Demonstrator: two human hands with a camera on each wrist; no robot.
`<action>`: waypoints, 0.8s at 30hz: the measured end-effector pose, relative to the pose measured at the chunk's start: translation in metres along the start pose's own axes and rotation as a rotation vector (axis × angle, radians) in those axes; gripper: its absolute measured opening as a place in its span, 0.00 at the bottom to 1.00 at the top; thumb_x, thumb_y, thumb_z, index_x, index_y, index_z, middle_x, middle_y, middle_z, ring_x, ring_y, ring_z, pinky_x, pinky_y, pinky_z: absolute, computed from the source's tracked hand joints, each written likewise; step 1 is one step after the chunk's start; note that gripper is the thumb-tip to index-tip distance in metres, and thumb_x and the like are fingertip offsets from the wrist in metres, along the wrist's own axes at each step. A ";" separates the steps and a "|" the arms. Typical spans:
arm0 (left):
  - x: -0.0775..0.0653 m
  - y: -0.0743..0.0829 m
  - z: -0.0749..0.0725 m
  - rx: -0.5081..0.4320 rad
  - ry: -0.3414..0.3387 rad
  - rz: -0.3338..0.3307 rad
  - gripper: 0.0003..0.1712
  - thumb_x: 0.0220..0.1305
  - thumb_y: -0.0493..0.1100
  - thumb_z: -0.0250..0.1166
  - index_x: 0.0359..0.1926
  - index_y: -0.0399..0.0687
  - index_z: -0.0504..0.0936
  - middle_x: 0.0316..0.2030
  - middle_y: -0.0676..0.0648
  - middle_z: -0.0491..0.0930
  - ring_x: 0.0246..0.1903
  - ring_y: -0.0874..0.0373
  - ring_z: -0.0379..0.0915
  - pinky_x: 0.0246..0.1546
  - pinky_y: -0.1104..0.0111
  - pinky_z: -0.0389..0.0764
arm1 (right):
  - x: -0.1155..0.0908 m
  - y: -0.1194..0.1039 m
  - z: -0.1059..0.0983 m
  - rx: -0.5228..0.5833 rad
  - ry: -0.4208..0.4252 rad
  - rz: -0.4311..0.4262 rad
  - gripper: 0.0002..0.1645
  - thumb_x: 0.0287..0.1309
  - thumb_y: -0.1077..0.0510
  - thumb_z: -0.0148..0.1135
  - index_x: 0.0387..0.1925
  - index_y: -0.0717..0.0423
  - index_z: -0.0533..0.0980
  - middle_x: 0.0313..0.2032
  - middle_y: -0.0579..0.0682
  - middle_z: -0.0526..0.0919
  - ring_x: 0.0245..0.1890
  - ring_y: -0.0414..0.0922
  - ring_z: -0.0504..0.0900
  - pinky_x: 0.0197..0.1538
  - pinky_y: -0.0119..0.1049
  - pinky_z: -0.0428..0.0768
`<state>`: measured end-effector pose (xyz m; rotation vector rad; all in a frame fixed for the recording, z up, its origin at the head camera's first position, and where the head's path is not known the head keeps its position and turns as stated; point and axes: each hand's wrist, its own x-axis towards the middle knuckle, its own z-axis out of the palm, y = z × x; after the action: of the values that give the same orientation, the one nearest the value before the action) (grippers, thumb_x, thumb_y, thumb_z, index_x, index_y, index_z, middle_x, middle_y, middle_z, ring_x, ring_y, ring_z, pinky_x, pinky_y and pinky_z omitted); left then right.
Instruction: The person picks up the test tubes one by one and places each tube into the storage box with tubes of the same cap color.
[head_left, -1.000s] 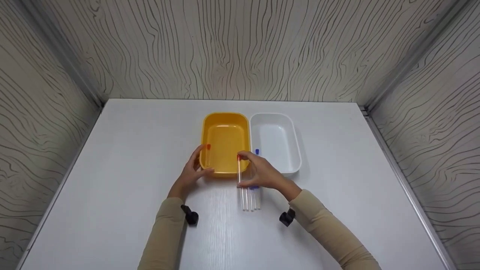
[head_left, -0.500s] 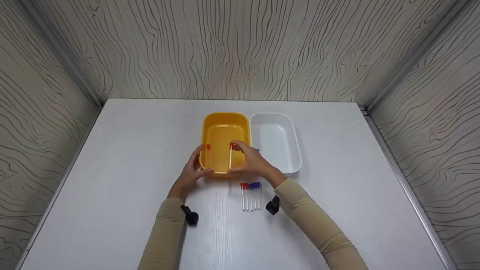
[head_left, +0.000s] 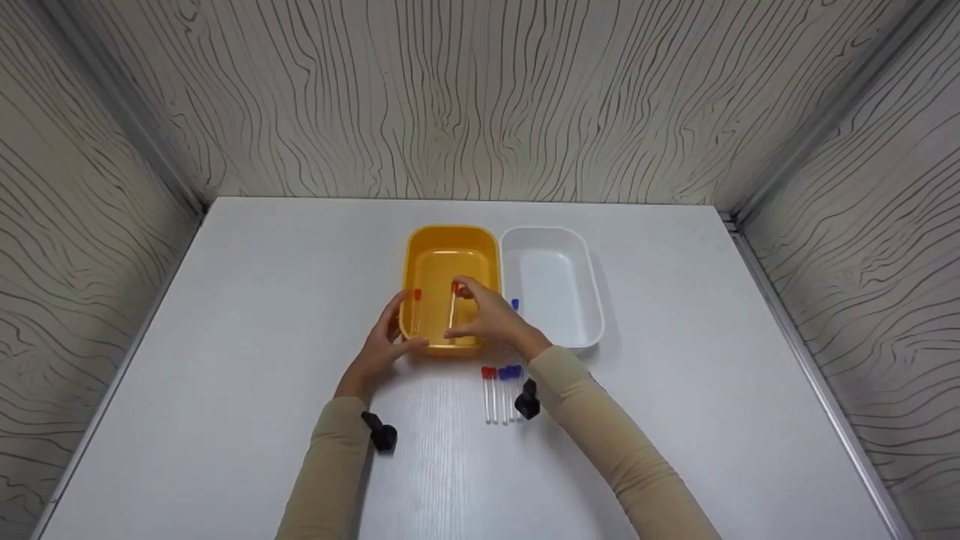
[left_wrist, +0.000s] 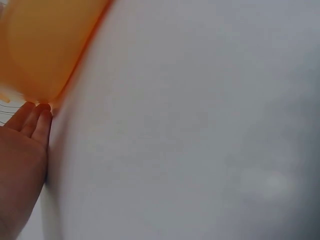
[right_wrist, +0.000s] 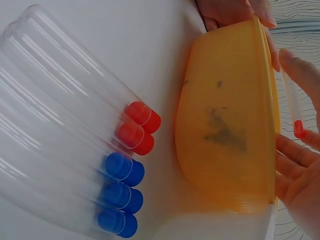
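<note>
Being pinched by the right hand (head_left: 489,313), a red-capped tube (head_left: 452,309) is held at both ends, probably for control. The yellow tray (head_left: 450,266) seems clasped by the left hand (head_left: 383,347).

Both forearms, in tan sleeves (head_left: 630,469), reach in from the near side, the left forearm (head_left: 326,457) slanting slightly right, the right forearm (head_left: 581,405) angling farther left. The left hand (head_left: 376,351) grips with thumb (head_left: 411,345) pointing right and fingers (head_left: 393,304) reaching far. The right hand (head_left: 495,315) holds with forefinger (head_left: 468,283) on the far side and thumb nearer, spread apart.
</note>
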<state>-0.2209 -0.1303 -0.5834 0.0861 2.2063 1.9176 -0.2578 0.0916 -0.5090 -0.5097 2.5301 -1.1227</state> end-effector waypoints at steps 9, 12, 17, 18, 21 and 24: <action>0.001 -0.003 0.000 -0.002 0.003 0.007 0.53 0.55 0.47 0.72 0.73 0.75 0.49 0.75 0.50 0.53 0.75 0.47 0.50 0.75 0.46 0.50 | 0.011 -0.001 0.010 -0.072 -0.041 0.020 0.58 0.43 0.47 0.77 0.72 0.48 0.54 0.67 0.54 0.70 0.67 0.53 0.71 0.71 0.50 0.69; 0.001 -0.003 0.000 -0.005 0.011 -0.018 0.52 0.55 0.47 0.72 0.72 0.79 0.50 0.74 0.51 0.55 0.75 0.48 0.51 0.75 0.45 0.50 | 0.013 -0.003 0.012 -0.109 -0.052 0.047 0.58 0.44 0.46 0.76 0.72 0.48 0.54 0.67 0.54 0.71 0.66 0.52 0.71 0.71 0.49 0.69; 0.000 -0.001 0.000 -0.007 0.014 -0.009 0.52 0.55 0.45 0.72 0.72 0.77 0.50 0.75 0.50 0.55 0.75 0.47 0.51 0.75 0.45 0.50 | 0.015 -0.007 0.016 -0.124 -0.066 0.096 0.57 0.45 0.45 0.75 0.73 0.45 0.54 0.67 0.53 0.70 0.66 0.52 0.72 0.70 0.49 0.70; 0.000 0.000 0.000 -0.008 0.013 -0.009 0.52 0.55 0.45 0.72 0.73 0.76 0.50 0.75 0.50 0.55 0.75 0.47 0.52 0.75 0.46 0.50 | 0.015 -0.008 0.017 -0.126 -0.067 0.100 0.57 0.45 0.45 0.75 0.73 0.45 0.54 0.67 0.53 0.70 0.66 0.52 0.72 0.71 0.49 0.70; 0.000 0.001 0.000 -0.001 0.011 -0.018 0.52 0.55 0.47 0.72 0.73 0.76 0.49 0.75 0.50 0.54 0.75 0.47 0.52 0.75 0.45 0.50 | 0.016 -0.008 0.019 -0.139 -0.071 0.114 0.56 0.46 0.45 0.74 0.73 0.45 0.55 0.67 0.53 0.70 0.65 0.51 0.72 0.71 0.48 0.69; 0.001 -0.001 0.001 0.001 0.015 -0.043 0.52 0.54 0.50 0.73 0.72 0.79 0.50 0.75 0.52 0.54 0.75 0.47 0.52 0.75 0.45 0.50 | 0.016 -0.007 0.021 -0.148 -0.072 0.131 0.55 0.47 0.46 0.74 0.72 0.45 0.55 0.67 0.53 0.70 0.65 0.51 0.72 0.71 0.47 0.69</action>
<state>-0.2217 -0.1295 -0.5844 0.0240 2.1999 1.9005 -0.2617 0.0663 -0.5198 -0.4059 2.5542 -0.8605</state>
